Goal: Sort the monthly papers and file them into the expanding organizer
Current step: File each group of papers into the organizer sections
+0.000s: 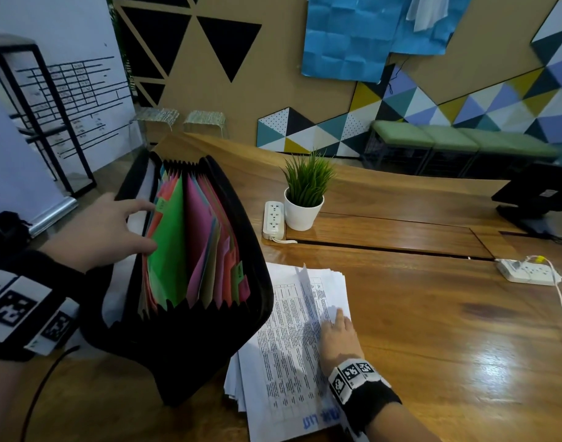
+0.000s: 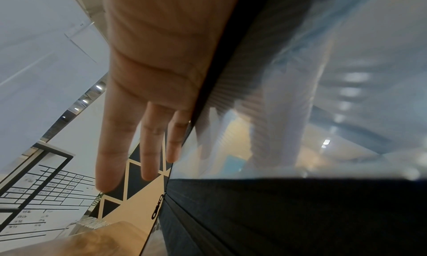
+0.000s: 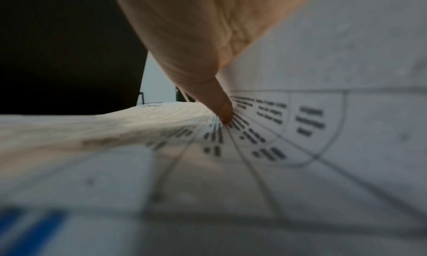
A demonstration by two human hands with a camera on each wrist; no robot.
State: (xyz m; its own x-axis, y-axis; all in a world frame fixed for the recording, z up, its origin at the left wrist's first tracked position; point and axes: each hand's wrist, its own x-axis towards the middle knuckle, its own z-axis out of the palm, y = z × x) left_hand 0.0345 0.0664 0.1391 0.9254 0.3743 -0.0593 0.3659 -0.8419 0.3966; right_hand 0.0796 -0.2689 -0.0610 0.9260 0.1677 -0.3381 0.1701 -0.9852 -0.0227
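Note:
A black expanding organizer (image 1: 190,346) stands open and tilted at the table's left, its coloured dividers fanned out. My left hand (image 1: 145,224) is at its left wall: thumb and forefinger reach in against the green divider (image 1: 168,250), and in the left wrist view the other fingers (image 2: 148,150) lie straight along the outside of the organizer (image 2: 254,214). To the right lies a stack of white printed papers (image 1: 282,362). My right hand (image 1: 337,330) rests on it. In the right wrist view its thumb (image 3: 221,110) pinches the top sheet (image 3: 323,77), which curls up.
On the wooden table (image 1: 432,330) stand a potted plant (image 1: 305,199) beside a white power strip (image 1: 273,218), a second power strip (image 1: 525,272) with its cable at the right, and a dark monitor (image 1: 538,193) at the far right edge.

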